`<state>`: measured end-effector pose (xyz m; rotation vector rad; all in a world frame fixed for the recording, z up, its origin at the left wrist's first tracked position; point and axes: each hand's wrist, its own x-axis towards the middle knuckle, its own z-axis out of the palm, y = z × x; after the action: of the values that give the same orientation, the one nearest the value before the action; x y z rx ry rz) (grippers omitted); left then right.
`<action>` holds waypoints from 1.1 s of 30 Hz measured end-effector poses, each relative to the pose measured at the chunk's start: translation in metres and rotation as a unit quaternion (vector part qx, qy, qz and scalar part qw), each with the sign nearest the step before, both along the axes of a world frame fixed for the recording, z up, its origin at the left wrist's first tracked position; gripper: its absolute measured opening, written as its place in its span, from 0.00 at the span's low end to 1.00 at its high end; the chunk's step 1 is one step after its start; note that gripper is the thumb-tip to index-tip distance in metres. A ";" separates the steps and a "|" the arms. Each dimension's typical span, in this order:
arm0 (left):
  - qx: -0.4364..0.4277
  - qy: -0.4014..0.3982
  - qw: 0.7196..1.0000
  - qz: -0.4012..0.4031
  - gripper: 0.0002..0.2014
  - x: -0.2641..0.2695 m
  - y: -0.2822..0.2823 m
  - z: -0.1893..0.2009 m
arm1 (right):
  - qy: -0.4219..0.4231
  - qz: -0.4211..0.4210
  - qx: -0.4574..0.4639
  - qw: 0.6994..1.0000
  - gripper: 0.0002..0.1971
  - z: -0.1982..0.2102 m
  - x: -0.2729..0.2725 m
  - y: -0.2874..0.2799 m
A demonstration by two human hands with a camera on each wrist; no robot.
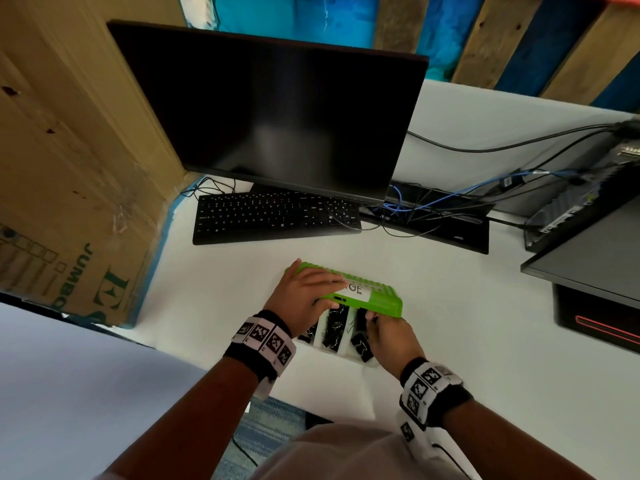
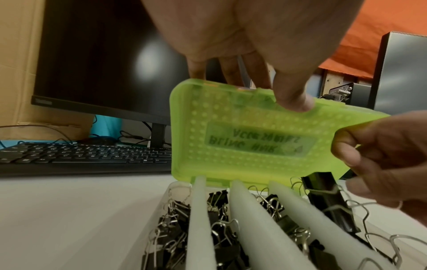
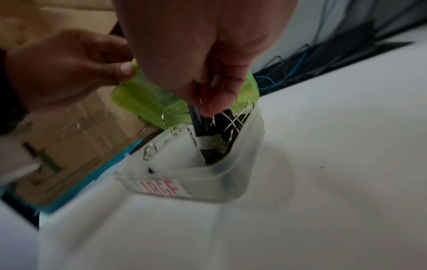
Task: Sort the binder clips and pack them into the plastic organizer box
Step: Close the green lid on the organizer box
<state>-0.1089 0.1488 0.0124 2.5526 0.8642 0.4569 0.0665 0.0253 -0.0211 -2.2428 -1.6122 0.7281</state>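
Both wrists wear marker-printed bands (image 1: 265,337) at the bottom of the head view. Ahead of them, the left hand (image 1: 300,295) holds the green lid (image 2: 249,135) of the plastic organizer box (image 3: 208,175), its thumb on the underside and its fingers over the top edge, keeping the lid half raised. Under that lid, the right hand (image 1: 391,336) pinches a large black binder clip (image 2: 323,193) between thumb and fingertips, in the box's rightmost compartment, whose front wall carries a red "LARGE" label (image 3: 159,188). To the left of that grip, white dividers (image 2: 198,219) separate three more compartments filled with smaller black binder clips (image 2: 219,230). Beyond the box lie a black keyboard (image 1: 273,216) and a dark monitor (image 1: 270,112) on the white table (image 1: 485,341).
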 end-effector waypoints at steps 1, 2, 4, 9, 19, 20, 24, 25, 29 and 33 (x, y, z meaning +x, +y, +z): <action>-0.001 0.000 1.000 0.001 0.19 0.001 0.000 0.000 | -0.001 -0.021 -0.011 1.000 0.09 -0.003 0.001 0.003; -0.003 -0.002 1.000 0.002 0.19 0.001 0.000 0.001 | -0.005 -0.032 -0.026 0.999 0.12 -0.005 0.002 0.006; -0.007 -0.005 1.000 0.003 0.19 0.003 0.001 0.002 | -0.013 -0.029 -0.035 0.999 0.11 -0.007 0.003 0.010; -0.005 -0.003 1.000 -0.001 0.19 0.004 0.004 0.003 | -0.134 0.053 -0.063 0.988 0.12 -0.008 -0.001 0.016; 0.005 -0.010 1.000 0.009 0.19 0.002 0.001 -0.003 | -0.240 0.142 -0.104 0.955 0.17 -0.002 0.001 0.003; 0.006 -0.012 1.000 0.010 0.19 0.002 0.000 -0.004 | -0.243 0.151 -0.095 0.953 0.17 0.000 0.001 0.004; -0.005 -0.030 1.000 0.009 0.19 0.001 0.000 -0.006 | -0.296 0.220 -0.094 0.925 0.16 -0.003 -0.002 0.012; -0.006 -0.037 0.999 0.007 0.19 0.001 0.000 -0.006 | -0.291 0.224 -0.097 0.925 0.15 -0.003 -0.003 0.013; 0.007 -0.052 0.999 -0.009 0.19 -0.004 -0.002 -0.008 | -0.260 0.230 -0.063 0.936 0.22 -0.004 -0.004 0.000; -0.008 -0.020 1.000 -0.016 0.23 -0.012 -0.007 -0.010 | -0.172 0.288 0.075 0.939 0.17 0.000 0.003 -0.045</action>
<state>-0.1207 0.1415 0.0027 2.5295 0.8082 0.4872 0.0691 -0.0195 -0.0206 -1.8642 -2.4520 0.3164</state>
